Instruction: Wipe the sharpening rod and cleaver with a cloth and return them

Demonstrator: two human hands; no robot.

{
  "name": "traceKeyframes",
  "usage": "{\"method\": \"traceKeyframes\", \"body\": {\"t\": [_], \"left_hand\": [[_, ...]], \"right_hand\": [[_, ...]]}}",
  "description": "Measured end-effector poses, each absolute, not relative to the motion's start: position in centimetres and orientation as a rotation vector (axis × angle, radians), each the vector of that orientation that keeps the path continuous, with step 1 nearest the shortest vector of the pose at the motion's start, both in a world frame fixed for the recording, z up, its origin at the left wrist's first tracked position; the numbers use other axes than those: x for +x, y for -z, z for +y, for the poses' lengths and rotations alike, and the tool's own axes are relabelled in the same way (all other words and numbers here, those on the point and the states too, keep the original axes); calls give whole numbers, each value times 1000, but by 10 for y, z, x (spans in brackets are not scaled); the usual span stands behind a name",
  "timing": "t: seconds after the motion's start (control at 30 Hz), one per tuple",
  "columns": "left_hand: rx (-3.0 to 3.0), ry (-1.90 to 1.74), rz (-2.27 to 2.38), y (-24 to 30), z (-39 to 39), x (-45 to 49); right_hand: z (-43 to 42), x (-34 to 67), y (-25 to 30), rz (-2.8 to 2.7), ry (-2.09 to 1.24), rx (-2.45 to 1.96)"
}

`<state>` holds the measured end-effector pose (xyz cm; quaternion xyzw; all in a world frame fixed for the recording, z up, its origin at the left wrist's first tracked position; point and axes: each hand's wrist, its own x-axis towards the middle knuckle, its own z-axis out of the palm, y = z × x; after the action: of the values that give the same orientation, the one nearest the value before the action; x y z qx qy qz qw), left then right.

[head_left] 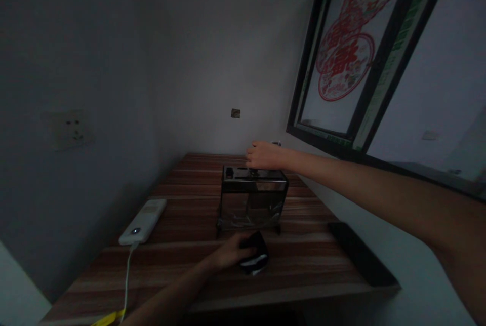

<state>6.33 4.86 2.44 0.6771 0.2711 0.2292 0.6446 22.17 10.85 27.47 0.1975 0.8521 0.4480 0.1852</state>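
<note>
A dark, glossy box-shaped appliance with a shiny top, a knob at its left end and small feet stands on the wood-grain table. My right hand is over its top rear edge with the fingers curled in; whatever is in them is hidden. In front of the appliance, my left hand is closed around a small black folded item with a white edge, too dark to name more exactly. That item is low over the table or resting on it.
On the left of the striped table lies a white power-bank-like device with a white cable. A long black flat object lies along the right edge. Walls border the left and back; a framed window rises at right.
</note>
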Motion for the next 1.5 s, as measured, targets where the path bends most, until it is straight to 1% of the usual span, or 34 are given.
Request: {"method": "traceKeyframes", "body": {"t": [0.2,0.43,0.63,0.87,1.03,1.13,1.2,1.27,1.3,1.4,1.47,1.5], "left_hand": [[1521,-518,589,-32,44,63],[1510,-510,556,-19,51,65],[1462,-566,605,-23,49,66],[1445,-583,633,-26,50,67],[1399,-611,639,-19,54,68],[1412,-637,641,-15,57,69],[1407,-664,637,-11,59,70],[1380,-692,614,-10,61,71],[1362,-702,596,-9,61,72],[1331,-712,515,-13,62,73],[1317,-727,451,-18,59,74],[1310,-736,429,-22,58,73]], "right_hand": [[105,221,-277,2412,-1259,551],[95,217,-283,2459,-1268,543],[81,213,-292,2487,-1355,502],[39,206,-312,2542,-1461,499],[-1,217,-313,2771,-1359,637],[-18,234,-279,3050,-1155,812],[-24,243,-237,3253,-883,1008],[-27,249,-183,3341,-549,1258],[-26,250,-155,3376,-372,1424],[-19,250,-83,3354,105,2129],[-12,249,-53,3300,409,2513],[-9,248,-43,3258,610,2612]]}}
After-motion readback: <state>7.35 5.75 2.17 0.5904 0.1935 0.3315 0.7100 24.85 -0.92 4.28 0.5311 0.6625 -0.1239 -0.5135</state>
